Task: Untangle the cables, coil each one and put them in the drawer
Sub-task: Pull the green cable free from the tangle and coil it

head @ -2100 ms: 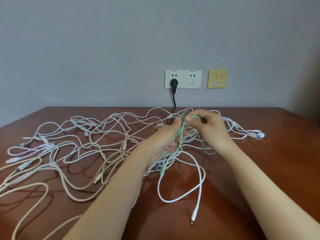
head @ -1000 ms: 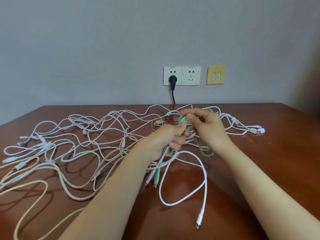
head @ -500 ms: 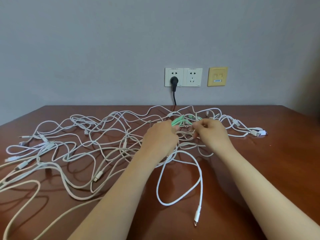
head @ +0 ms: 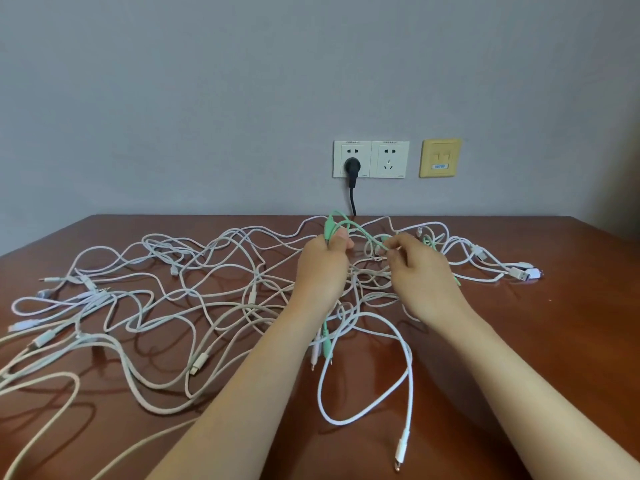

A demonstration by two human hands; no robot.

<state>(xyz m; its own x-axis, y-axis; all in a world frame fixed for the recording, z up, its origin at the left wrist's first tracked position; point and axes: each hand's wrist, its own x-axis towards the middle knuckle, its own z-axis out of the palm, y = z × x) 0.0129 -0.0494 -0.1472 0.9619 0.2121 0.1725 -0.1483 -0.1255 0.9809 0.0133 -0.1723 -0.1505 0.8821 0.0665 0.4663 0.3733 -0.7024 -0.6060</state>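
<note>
Looping up at the far middle of the table (head: 554, 341), the green cable (head: 327, 229) is gripped in the curled fingers of the left hand (head: 322, 268). The right hand (head: 420, 277), just beside, pinches what looks like another strand of it. Its plug ends dangle below the left wrist. A tangle of white and beige cables (head: 252, 292) sprawls around both hands. Wall sockets (head: 370, 159) sit behind, one holding a black plug (head: 352, 166).

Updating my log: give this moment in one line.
left hand grips green cable | right hand pinches it | other cables tangled on table
</note>
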